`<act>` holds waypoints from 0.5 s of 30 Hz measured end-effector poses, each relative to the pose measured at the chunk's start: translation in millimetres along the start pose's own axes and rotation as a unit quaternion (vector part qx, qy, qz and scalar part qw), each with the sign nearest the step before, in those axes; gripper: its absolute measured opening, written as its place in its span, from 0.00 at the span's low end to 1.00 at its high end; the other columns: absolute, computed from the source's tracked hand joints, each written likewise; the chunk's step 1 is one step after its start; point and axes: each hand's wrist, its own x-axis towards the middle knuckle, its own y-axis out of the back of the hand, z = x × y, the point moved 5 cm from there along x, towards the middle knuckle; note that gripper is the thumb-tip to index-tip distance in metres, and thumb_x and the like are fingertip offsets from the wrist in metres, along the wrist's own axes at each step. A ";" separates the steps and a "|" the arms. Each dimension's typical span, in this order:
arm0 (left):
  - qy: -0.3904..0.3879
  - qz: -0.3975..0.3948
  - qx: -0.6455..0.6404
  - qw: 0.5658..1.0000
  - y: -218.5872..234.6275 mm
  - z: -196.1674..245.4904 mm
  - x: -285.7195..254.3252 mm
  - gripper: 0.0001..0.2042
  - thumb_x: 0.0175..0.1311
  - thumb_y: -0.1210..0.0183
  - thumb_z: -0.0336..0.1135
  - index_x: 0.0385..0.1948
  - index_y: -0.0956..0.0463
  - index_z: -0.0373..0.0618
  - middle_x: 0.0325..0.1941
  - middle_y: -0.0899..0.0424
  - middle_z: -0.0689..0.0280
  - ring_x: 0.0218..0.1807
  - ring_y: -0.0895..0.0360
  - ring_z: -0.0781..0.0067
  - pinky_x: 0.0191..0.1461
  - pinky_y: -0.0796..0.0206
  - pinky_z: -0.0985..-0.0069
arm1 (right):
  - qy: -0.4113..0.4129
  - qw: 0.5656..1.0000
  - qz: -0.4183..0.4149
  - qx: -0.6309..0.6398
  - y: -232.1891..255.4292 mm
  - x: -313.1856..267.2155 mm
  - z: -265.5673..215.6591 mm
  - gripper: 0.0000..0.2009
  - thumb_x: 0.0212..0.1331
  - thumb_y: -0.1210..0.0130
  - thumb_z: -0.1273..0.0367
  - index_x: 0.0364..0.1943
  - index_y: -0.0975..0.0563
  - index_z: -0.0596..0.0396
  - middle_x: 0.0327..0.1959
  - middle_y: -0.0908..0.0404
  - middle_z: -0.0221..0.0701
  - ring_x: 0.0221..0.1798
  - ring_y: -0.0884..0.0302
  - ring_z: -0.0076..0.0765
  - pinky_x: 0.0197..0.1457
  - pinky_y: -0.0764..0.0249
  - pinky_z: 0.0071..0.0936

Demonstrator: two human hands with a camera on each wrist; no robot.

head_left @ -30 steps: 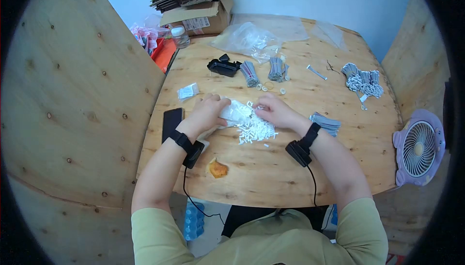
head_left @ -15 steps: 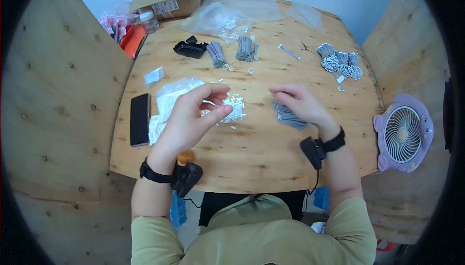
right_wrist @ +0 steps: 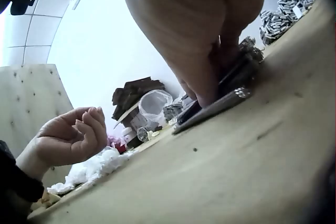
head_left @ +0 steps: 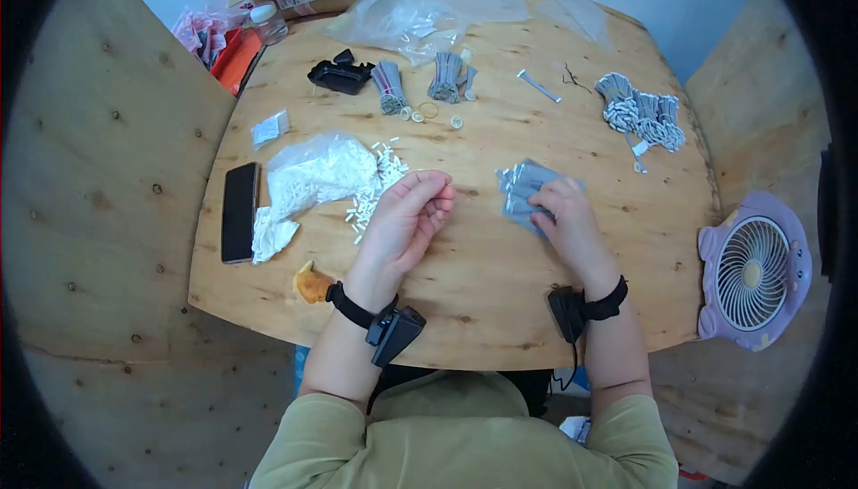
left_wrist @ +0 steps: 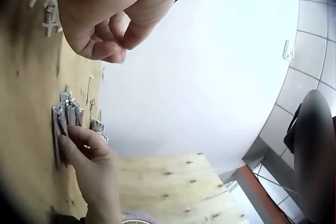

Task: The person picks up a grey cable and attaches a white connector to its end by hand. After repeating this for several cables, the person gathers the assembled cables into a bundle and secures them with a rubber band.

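My left hand (head_left: 408,221) hovers over the table just right of a pile of small white pieces (head_left: 365,207), fingers curled and thumb against them. In the left wrist view its fingertips (left_wrist: 121,58) meet; whether a small piece is between them cannot be told. My right hand (head_left: 572,225) is at the flat bundle of grey strips (head_left: 518,187), right of the pile. In the left wrist view its thumb and forefinger pinch at the strips (left_wrist: 59,129); in the right wrist view its fingers reach down onto them (right_wrist: 215,109).
A white-filled plastic bag (head_left: 317,172) and a phone (head_left: 239,212) lie left, a brown-orange item (head_left: 313,283) near the front. Behind are grey bundles (head_left: 445,76), a black object (head_left: 340,75) and clear plastic (head_left: 402,20). A fan (head_left: 752,273) stands right.
Both hands have left the white pile. The right moved over to the grey strips and took hold there; the left moved right of the pile and its fingers curled in. The head view has shifted.
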 end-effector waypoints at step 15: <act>-0.111 0.060 0.296 0.947 20.6 34.2 -14.8 0.05 0.55 0.45 0.30 0.32 0.28 0.41 0.23 0.26 0.72 0.24 0.33 0.88 0.26 0.43 0.91 | -0.048 0.998 -0.009 0.026 -3.9 -10.6 8.1 0.05 0.44 0.45 0.75 0.26 0.26 0.59 0.26 0.29 0.33 0.34 0.35 0.39 0.40 0.37 0.31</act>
